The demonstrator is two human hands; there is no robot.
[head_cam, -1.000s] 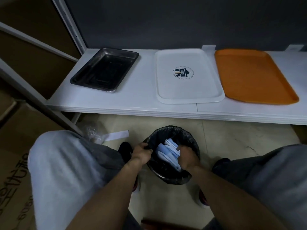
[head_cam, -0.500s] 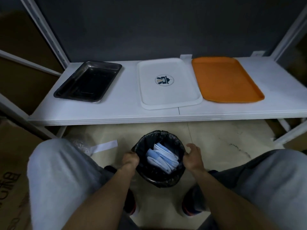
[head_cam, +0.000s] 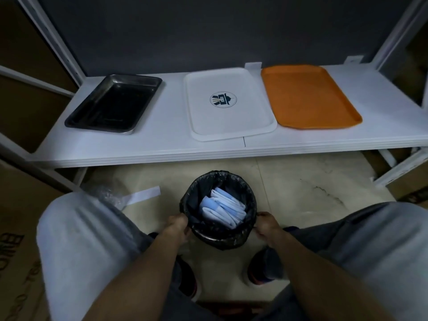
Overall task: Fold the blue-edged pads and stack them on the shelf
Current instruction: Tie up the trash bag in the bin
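The blue-edged pads (head_cam: 222,210) are a loose bundle of several white sheets with pale blue borders, crumpled and roughly folded over one another. They lie tilted inside the black-lined bin (head_cam: 217,238), directly between the left hand (head_cam: 178,225) and the right hand (head_cam: 266,225), which hold its sides. The white shelf (head_cam: 171,135) lies flat beyond both hands, well apart from the pads.

Shelf (head_cam: 171,126): left tray (head_cam: 113,105), middle tray (head_cam: 229,121) and right tray (head_cam: 308,98), side by side. Floor (head_cam: 301,181) before shelf: bin (head_cam: 217,239), pads (head_cam: 223,208) inside. Left hand (head_cam: 178,225) and right hand (head_cam: 266,225) flank bin; paper strip (head_cam: 146,194) to its left.
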